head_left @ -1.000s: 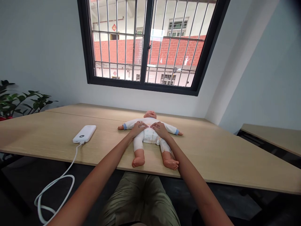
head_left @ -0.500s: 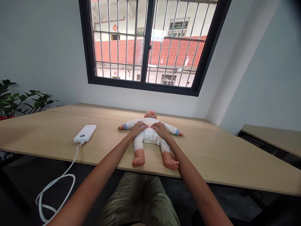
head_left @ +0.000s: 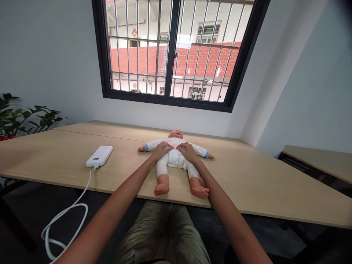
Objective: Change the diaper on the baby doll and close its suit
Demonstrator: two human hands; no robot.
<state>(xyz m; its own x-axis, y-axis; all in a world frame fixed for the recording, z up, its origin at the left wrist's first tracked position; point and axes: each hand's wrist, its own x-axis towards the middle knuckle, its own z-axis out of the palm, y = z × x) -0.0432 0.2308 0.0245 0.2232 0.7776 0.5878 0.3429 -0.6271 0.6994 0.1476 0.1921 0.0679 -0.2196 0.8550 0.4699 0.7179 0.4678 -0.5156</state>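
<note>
A baby doll (head_left: 175,158) of smooth, pinkish moulded vinyl is laid on its back at the centre of a pale, wood-grained laminate counter (head_left: 247,176), its head pointed to 12 o'clock and its bare feet to 6 o'clock. The arms are spread towards 9 and 3 o'clock. The torso is covered by a white long-sleeved bodysuit (head_left: 176,143) with blue cuffs, and a puffy white disposable diaper (head_left: 173,159) is fastened around the hips, with the bare legs left showing below white fabric.

The chest is covered by both hands, which are held open and nearly flat. The left hand (head_left: 162,150) is rested on the doll's right side and the right hand (head_left: 187,151) on its left side, with the fingers lightly spread and the fingertips brought just beside each other at the midline. No fold of cloth is seen gripped by either hand.

A white rounded-rectangular power bank (head_left: 99,156) is placed on the counter at 9 o'clock from the doll, well apart from the left hand. A white cable (head_left: 66,216) is trailed from it over the counter edge, in loose loops, towards 7 o'clock.
</note>
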